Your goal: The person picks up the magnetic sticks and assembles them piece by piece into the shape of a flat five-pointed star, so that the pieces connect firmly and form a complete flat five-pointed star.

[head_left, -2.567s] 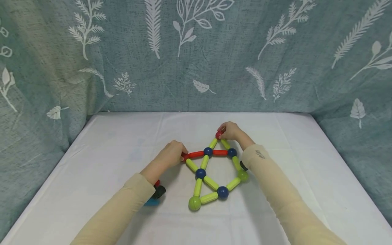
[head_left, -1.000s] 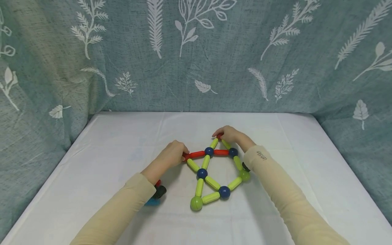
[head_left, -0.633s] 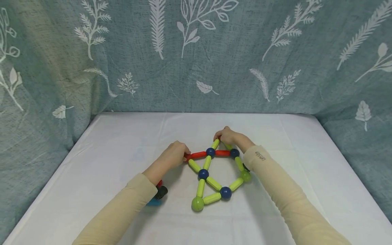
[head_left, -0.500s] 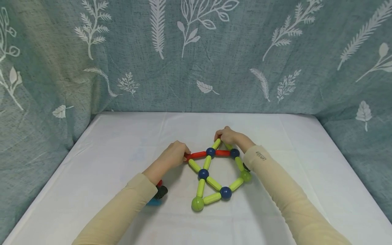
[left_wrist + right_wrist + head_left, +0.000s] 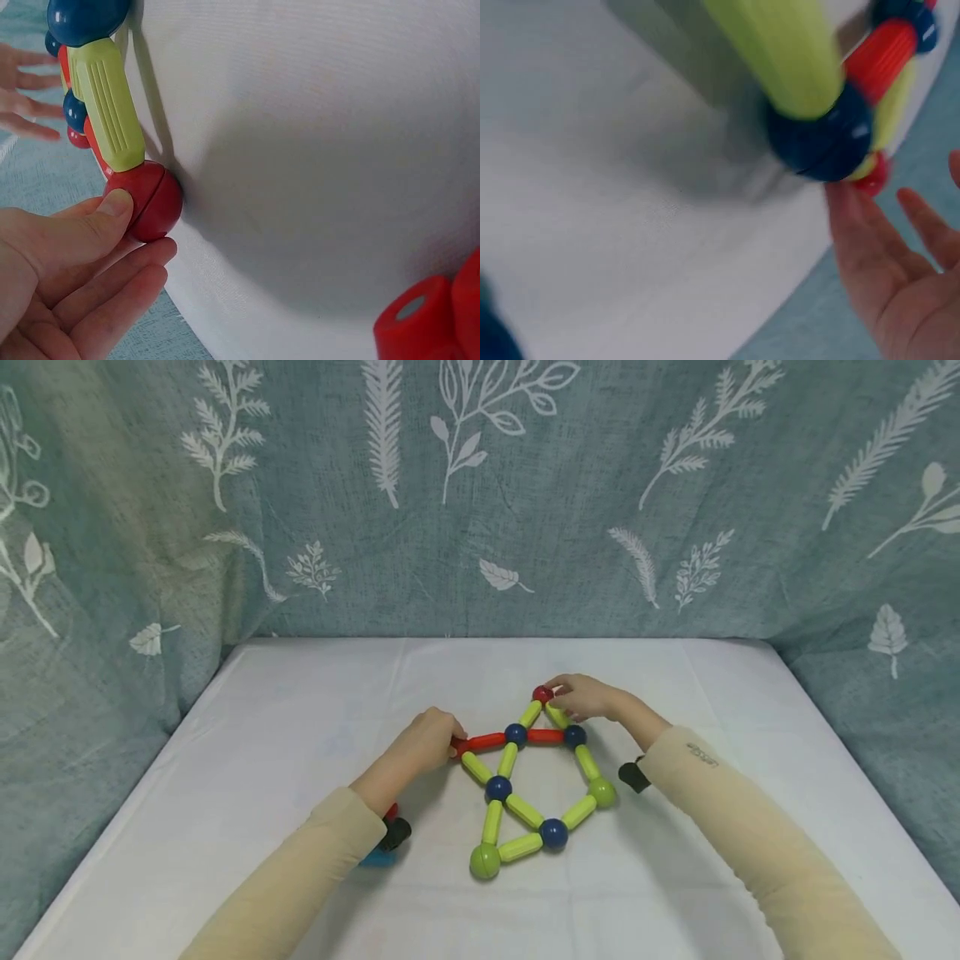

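Note:
Magnetic sticks and balls lie joined in a flat frame on the table: yellow-green sticks, red sticks, blue balls and green balls. My left hand pinches the red ball at the frame's left corner between thumb and fingers. A yellow-green stick meets that ball. By the far red ball is my right hand, its fingers spread and loose. In the right wrist view, those fingers reach close to a blue ball; contact is unclear.
Beside my left forearm lie a blue piece and red pieces, partly hidden by the sleeve. A blurred dark blue object shows at the right wrist view's edge. A leaf-patterned curtain hangs behind the white table.
My right hand has loosened from the far red ball and drawn back to the right, uncovering it. The left hand stays at its red ball.

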`<action>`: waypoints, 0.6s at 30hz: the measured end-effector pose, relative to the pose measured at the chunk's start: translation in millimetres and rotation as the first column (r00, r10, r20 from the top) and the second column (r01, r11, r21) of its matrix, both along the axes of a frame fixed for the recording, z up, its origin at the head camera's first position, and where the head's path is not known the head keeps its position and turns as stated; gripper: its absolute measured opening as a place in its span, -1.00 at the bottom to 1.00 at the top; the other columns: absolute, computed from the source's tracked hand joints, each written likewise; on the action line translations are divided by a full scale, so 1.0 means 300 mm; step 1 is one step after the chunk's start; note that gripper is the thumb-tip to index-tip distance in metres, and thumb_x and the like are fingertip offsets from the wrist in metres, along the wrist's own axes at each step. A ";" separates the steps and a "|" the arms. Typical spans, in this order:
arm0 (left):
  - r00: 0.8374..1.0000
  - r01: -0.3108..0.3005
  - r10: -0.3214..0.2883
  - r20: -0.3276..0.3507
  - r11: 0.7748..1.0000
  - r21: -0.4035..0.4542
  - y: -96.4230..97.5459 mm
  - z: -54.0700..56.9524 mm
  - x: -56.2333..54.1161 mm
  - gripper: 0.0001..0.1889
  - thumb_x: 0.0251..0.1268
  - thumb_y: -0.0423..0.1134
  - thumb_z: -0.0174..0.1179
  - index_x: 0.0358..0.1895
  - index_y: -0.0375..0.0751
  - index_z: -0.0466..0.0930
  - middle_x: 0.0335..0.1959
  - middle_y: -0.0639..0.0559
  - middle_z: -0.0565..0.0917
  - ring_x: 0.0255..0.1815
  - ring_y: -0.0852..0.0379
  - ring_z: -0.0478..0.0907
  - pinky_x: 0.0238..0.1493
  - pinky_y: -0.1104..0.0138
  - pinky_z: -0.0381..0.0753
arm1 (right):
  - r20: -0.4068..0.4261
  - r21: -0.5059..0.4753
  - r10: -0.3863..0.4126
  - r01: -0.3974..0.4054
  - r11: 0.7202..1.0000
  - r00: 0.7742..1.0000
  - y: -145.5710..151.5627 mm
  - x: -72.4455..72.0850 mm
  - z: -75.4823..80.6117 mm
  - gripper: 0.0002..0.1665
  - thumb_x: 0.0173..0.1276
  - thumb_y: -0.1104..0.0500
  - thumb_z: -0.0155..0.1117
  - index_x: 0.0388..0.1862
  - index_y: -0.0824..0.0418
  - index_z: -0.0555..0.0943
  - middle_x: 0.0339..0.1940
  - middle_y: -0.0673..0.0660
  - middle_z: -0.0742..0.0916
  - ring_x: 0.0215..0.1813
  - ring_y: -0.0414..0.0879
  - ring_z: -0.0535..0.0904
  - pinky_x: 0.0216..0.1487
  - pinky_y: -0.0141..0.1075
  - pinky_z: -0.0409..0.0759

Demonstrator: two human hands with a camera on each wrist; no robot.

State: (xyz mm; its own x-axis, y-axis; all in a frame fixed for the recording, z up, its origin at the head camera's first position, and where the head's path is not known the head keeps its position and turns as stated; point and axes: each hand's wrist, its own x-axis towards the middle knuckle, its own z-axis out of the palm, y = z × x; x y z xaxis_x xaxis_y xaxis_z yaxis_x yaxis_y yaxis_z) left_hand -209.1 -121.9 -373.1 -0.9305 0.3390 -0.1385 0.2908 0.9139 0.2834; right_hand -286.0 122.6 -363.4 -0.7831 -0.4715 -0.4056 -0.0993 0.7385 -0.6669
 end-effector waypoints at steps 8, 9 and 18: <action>1.000 0.005 -0.005 -0.023 1.000 0.001 -0.001 -0.001 0.003 -0.75 0.08 -0.47 0.25 -0.13 -0.31 0.66 -0.18 -0.12 0.66 -0.13 0.00 0.56 -0.05 0.24 0.53 | -0.168 0.045 -0.026 0.035 0.998 0.985 0.101 0.201 0.006 -0.52 0.22 0.20 0.25 0.09 0.37 0.44 -0.01 0.34 0.56 -0.12 0.11 0.58 -0.21 -0.21 0.59; 1.000 0.011 -0.010 -0.024 1.000 0.001 -0.001 0.000 0.004 -0.75 0.08 -0.47 0.25 -0.13 -0.31 0.66 -0.18 -0.12 0.66 -0.13 0.00 0.56 -0.05 0.24 0.53 | -0.160 0.034 -0.049 0.055 0.998 0.986 0.116 0.224 -0.003 -0.55 0.19 0.21 0.27 0.03 0.37 0.46 -0.06 0.31 0.58 -0.19 0.06 0.59 -0.27 -0.24 0.60; 0.999 0.035 -0.035 -0.034 0.999 -0.016 0.001 -0.001 0.003 -0.76 0.08 -0.47 0.25 -0.12 -0.30 0.66 -0.19 -0.12 0.67 -0.15 0.00 0.58 -0.11 0.27 0.56 | -0.140 0.014 -0.167 0.171 0.985 0.976 0.181 0.345 -0.063 -0.72 0.06 0.16 0.41 -0.36 0.29 0.53 -0.44 0.09 0.58 -0.52 -0.17 0.52 -0.49 -0.36 0.56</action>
